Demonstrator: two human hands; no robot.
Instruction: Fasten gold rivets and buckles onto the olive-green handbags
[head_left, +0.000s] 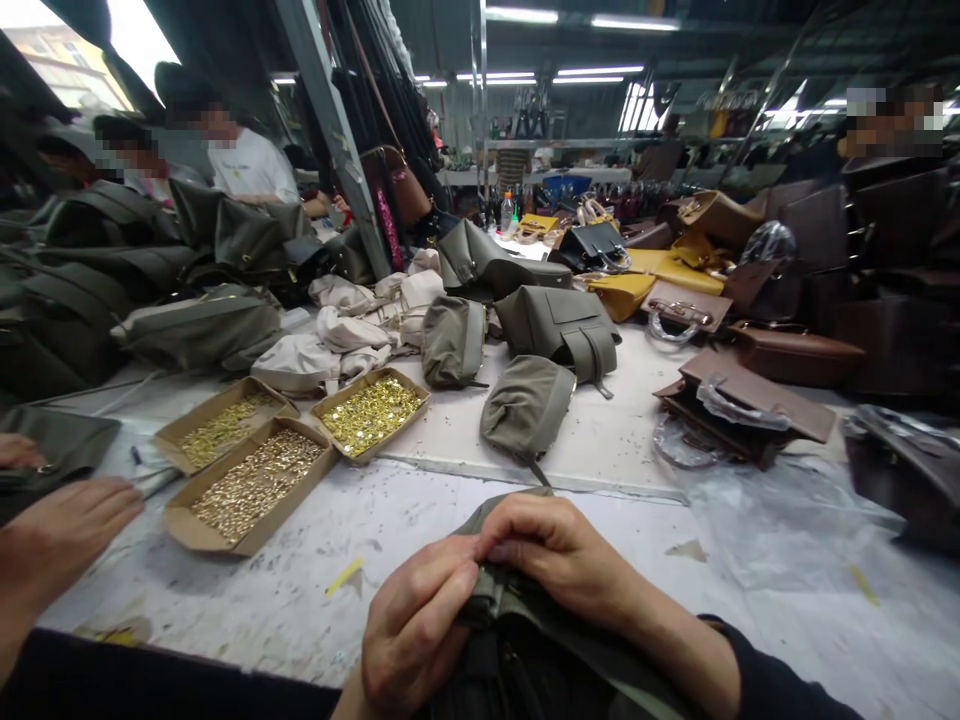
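Note:
A dark olive bag (562,640) lies at the bottom centre, under both hands. My left hand (420,615) is closed on its folded edge from the left. From the right, my right hand (555,550) pinches the same edge, its fingertips touching those of my left hand. Whatever small part sits between the fingertips is hidden. Just beyond the hands rests an olive pouch (525,408), with a second olive pouch (453,340) behind it.
Three cardboard trays, one with copper-coloured pieces (251,485), one with gold pieces (371,412), stand left. Another person's hand (67,530) is at the left edge. Brown handbags (739,400) and clear plastic (780,520) lie right. Pale pouches (296,362) are piled behind the trays.

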